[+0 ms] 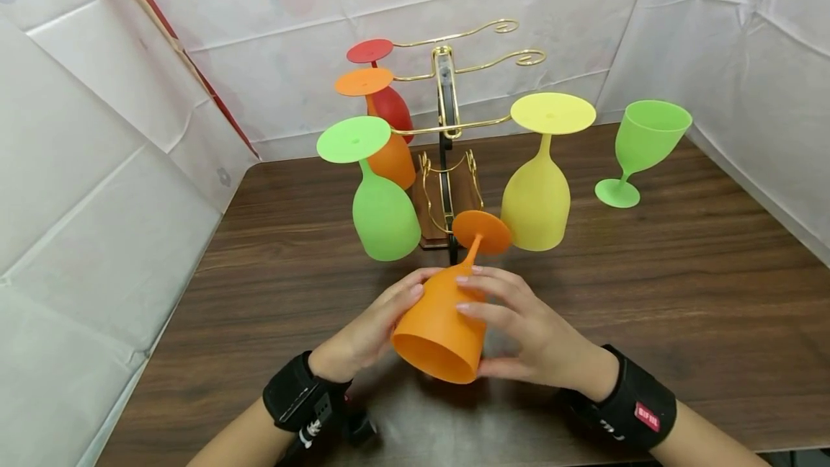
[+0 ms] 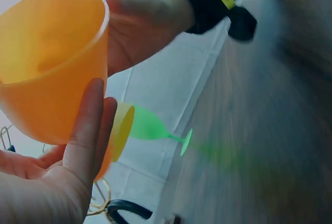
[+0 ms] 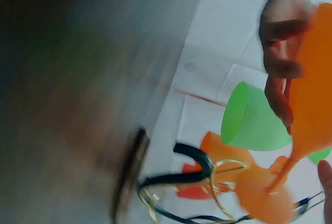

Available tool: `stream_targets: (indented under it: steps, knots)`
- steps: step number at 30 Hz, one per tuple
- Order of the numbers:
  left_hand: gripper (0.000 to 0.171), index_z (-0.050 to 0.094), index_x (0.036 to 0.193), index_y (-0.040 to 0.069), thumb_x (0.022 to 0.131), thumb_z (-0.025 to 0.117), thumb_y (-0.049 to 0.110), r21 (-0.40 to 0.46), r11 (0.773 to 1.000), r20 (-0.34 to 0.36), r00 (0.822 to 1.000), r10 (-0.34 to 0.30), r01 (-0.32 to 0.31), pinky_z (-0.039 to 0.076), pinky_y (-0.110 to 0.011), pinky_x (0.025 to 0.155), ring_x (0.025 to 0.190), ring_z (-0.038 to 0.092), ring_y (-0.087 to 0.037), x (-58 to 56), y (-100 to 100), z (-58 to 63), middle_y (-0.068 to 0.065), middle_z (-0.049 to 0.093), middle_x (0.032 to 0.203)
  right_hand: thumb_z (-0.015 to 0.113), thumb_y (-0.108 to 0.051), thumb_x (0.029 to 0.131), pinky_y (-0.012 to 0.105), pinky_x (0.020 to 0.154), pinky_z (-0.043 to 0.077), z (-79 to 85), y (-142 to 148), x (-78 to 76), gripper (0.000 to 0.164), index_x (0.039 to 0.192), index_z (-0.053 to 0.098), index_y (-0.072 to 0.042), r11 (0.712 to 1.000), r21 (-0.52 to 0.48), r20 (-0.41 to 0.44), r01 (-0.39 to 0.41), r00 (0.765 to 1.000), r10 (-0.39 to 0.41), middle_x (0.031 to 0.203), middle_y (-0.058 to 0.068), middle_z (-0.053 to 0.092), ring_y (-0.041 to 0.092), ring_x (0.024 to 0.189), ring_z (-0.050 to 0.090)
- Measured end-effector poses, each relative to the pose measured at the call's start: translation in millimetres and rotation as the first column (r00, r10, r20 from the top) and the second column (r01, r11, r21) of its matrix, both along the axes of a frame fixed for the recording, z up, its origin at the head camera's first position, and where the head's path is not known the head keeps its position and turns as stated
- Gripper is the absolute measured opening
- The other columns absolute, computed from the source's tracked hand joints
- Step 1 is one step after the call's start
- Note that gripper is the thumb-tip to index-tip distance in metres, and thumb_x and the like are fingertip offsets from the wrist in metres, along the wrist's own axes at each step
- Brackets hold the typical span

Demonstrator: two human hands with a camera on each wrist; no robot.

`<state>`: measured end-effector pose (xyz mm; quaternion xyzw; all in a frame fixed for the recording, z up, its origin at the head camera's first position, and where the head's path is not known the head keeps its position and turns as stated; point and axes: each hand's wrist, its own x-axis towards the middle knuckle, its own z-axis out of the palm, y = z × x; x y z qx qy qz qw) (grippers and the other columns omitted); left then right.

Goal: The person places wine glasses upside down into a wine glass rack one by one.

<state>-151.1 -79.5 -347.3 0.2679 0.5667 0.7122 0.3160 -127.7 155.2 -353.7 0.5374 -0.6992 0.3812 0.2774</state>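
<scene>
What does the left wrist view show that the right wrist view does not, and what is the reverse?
Only the left wrist view: the yellow glass and the standing green glass.
Only the right wrist view: the red glass, the hanging orange glass and the hanging green glass.
Both: the held orange glass, part of the rack, the left hand and the right hand.

Rack (image 1: 446, 78) on tabletop (image 1: 292, 236); three hung goblets (image 1: 392, 164) left, one goblet (image 1: 537, 197) right. Held goblet (image 1: 437, 316) before rack. Standing goblet (image 1: 648, 141) far right.
</scene>
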Motion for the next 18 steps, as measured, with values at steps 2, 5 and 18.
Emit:
stream_targets:
  steps: [2,5,18]
  knots:
    - [0.063,0.027,0.143,0.002,0.096,0.047,0.040,0.000,1.000,-0.042,0.999,0.024,-0.024,0.051,-0.028,0.082,0.098,0.059,-0.015,0.1,1,-1.0,-0.006,0.051,0.122,0.073,-0.040,0.079,0.033,0.111,0.029,-0.7,4,-1.1,0.075,0.132,0.043,0.005,0.994,-0.094,0.135,-0.060,0.988,0.072,0.140,0.019,0.039,0.031,0.132,0.034]
    - [0.068,0.028,0.143,0.003,0.091,0.059,0.035,0.014,0.998,-0.126,0.990,0.057,-0.055,0.050,-0.030,0.086,0.108,0.054,-0.019,0.0,2,-2.4,-0.011,0.046,0.131,0.074,-0.039,0.079,0.033,0.107,0.035,-1.9,8,-1.3,0.085,0.136,0.034,0.011,0.966,-0.252,0.366,-0.061,0.918,0.154,0.141,0.021,0.036,0.027,0.132,0.035]
    - [0.080,0.032,0.143,0.011,0.078,0.078,0.019,0.027,0.974,-0.418,0.882,0.216,-0.226,0.047,-0.039,0.096,0.118,0.049,-0.025,-0.7,7,-4.4,-0.007,0.035,0.144,0.076,-0.015,0.080,0.029,0.096,0.046,2.1,1,3.7,0.078,0.144,0.031,-0.011,0.994,-0.034,0.847,0.101,0.531,-0.025,0.135,0.008,0.046,0.017,0.118,0.050]
